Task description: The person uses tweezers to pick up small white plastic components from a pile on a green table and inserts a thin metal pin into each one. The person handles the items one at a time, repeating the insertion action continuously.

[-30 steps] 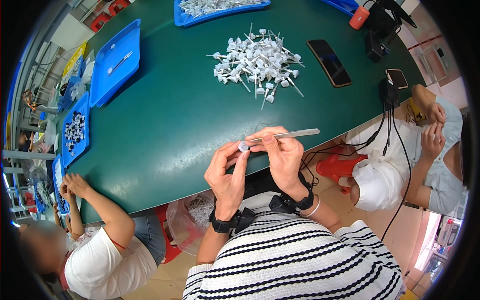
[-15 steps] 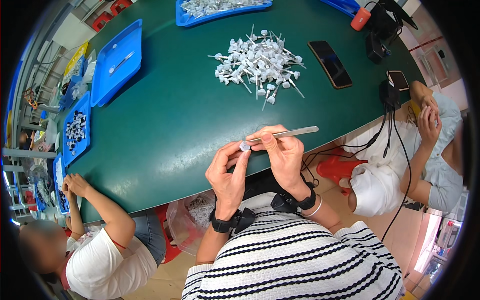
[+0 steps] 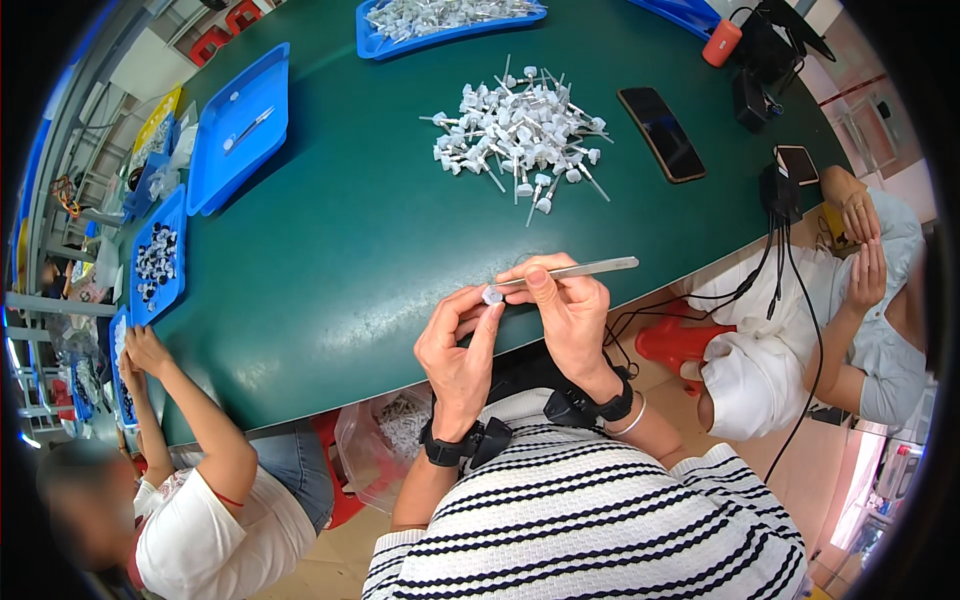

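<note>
My left hand (image 3: 457, 345) pinches a small whitish plastic part (image 3: 491, 295) between thumb and fingers, just above the table's near edge. A pair of metal tweezers (image 3: 590, 268) is gripped in my right hand (image 3: 568, 310), its tips reaching the small part and its back end pointing right. My fingers partly cover both the part and the tweezer tips. Farther off on the green table (image 3: 350, 240) lies a loose pile of white plastic pieces with thin stems (image 3: 525, 130).
A blue tray (image 3: 435, 42) of similar pieces stands at the back. At left are a blue tray (image 3: 205, 170) with tweezers and another (image 3: 180, 240) holding black-and-white parts. A phone (image 3: 662, 135) lies right of the pile; black cables (image 3: 785, 225) hang farther right. Co-workers sit on both sides.
My hands keep nearly the same pose on the small part and tweezers. The left co-worker's arms shifted slightly, and the right co-worker's hands moved apart. The view moved a little.
</note>
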{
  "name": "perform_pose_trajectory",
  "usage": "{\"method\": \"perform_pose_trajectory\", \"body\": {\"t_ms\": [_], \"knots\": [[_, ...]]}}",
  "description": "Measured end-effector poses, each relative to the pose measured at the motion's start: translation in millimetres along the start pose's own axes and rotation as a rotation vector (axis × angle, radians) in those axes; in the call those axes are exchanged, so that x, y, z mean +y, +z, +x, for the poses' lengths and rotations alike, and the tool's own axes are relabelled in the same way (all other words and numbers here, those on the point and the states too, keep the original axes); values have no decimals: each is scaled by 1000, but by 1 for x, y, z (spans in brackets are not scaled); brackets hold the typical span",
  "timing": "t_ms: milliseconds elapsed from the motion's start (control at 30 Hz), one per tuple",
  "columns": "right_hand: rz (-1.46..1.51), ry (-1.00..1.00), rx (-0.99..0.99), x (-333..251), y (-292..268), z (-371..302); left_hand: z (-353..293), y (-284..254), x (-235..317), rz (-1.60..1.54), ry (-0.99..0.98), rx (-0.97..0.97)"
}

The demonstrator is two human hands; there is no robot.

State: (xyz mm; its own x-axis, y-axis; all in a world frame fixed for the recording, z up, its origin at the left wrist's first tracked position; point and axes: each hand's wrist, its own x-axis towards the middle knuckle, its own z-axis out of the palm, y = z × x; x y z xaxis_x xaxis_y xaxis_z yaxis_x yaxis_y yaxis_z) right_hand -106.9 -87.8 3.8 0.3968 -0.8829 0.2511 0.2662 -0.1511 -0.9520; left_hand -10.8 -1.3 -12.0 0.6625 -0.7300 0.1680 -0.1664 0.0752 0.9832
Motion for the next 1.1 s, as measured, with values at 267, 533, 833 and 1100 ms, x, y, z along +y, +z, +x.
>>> {"method": "perform_pose_trajectory", "body": {"t_ms": [267, 533, 833, 1100], "knots": [[-22, -18, 1, 2, -2, 0, 0, 2, -1, -5, -13, -12], [-94, -45, -31, 3, -6, 1, -1, 3, -3, -9, -11, -1], [-108, -64, -6, 2, -4, 2, -1, 1, -4, -25, -4, -38], [-128, -73, -6, 4, -3, 1, -2, 1, -6, -48, 5, -27]]}}
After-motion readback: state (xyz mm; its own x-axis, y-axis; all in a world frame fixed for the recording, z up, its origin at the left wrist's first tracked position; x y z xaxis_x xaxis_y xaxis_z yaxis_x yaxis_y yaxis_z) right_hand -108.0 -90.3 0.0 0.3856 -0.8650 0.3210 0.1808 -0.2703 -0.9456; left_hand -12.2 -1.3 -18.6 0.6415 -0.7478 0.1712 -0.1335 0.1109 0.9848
